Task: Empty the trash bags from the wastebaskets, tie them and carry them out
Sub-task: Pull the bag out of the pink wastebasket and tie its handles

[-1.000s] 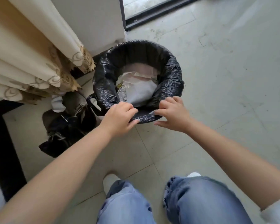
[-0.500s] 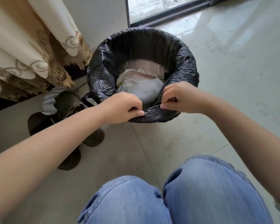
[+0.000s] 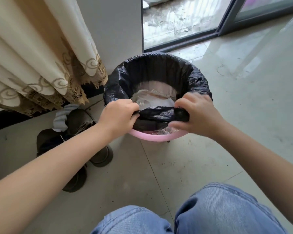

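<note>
A round pink wastebasket stands on the tiled floor, lined with a black trash bag. White crumpled paper and plastic waste lies inside the bag. My left hand grips the bag's near edge on the left. My right hand grips the same edge on the right. Between the hands the edge is lifted off the rim, so the pink rim shows below. The far part of the bag is still folded over the rim.
A cream curtain with lace trim hangs at the left. Dark shoes with a white sock lie left of the basket. A grey wall and a sliding door track lie behind. My knees in blue jeans are at the bottom.
Both hands have pulled the bag's near edge up and inward off the rim, baring the pink rim. The view has come lower and closer to the basket.
</note>
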`<act>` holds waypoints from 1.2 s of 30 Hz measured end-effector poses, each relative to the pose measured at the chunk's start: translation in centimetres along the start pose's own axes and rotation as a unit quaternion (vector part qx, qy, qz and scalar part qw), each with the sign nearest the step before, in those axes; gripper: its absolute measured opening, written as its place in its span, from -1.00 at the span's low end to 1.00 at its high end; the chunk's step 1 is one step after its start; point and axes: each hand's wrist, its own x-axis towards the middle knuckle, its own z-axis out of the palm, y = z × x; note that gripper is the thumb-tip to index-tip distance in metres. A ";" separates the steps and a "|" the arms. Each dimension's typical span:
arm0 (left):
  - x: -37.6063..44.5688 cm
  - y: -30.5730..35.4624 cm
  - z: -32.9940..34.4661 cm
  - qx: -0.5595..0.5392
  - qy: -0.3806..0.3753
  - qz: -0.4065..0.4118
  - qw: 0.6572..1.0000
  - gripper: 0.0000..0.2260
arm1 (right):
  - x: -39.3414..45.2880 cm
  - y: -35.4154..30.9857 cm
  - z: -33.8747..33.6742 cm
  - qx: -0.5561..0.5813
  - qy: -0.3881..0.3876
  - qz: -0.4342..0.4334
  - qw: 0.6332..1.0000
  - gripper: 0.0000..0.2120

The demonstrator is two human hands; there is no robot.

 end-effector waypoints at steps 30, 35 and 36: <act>4.0 0.8 -5.7 0.102 -0.209 -0.101 0.967 -0.45 | 8.3 3.4 -10.3 0.008 -0.125 0.133 0.983 -0.70; 1.5 -2.2 -6.1 0.150 -0.183 -0.242 0.941 -0.62 | 6.4 7.0 -9.7 0.073 -0.314 0.261 0.910 -0.72; 1.2 -2.4 -6.2 0.142 -0.180 -0.268 0.936 -0.70 | 6.4 7.6 -9.5 0.135 -0.298 0.305 0.894 -0.71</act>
